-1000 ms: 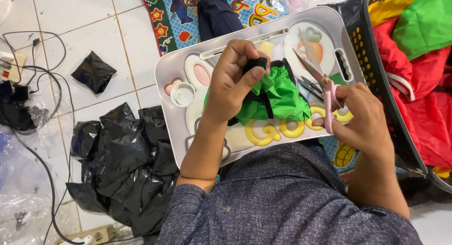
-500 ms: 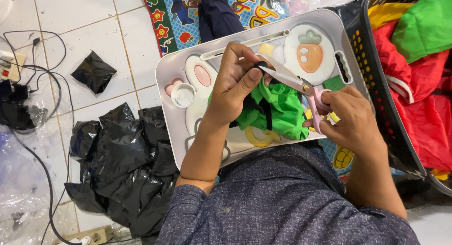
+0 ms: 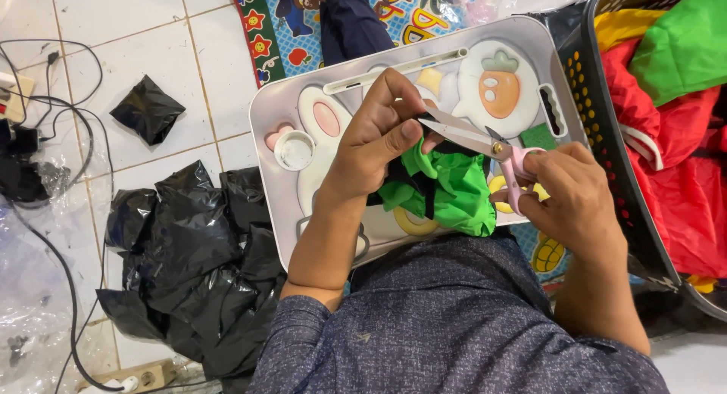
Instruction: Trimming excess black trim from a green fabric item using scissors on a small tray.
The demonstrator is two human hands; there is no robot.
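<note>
Head view. The left hand [image 3: 382, 140], at the centre of the frame, is closed over the top of a green fabric piece with black trim [image 3: 443, 189], fingers curled and pinching a fold against the thumb. The fabric bunches below and to the right of that hand, resting on a white lap tray with cartoon rabbit and carrot pictures [image 3: 303, 99] that spans the middle of the frame.

The right hand [image 3: 572, 193], right of centre, holds pink-handled scissors [image 3: 492, 148], with fingers through the handle loops. The blades are parted only slightly and point left, the tips touching or just beside the left fingertips at the upper edge of the fabric. Whether fabric lies between the blades cannot be told.

A small white cap [image 3: 294, 149] sits on the tray's left part. A heap of black plastic bags [image 3: 189, 265] fills the lower left on the tiled floor, with one folded black bag [image 3: 148, 110] apart at upper left. A dark perforated basket [image 3: 606, 121] at the right edge holds red, yellow and green cloth [image 3: 681, 159]. Black cables [image 3: 60, 84] run along the left edge.
</note>
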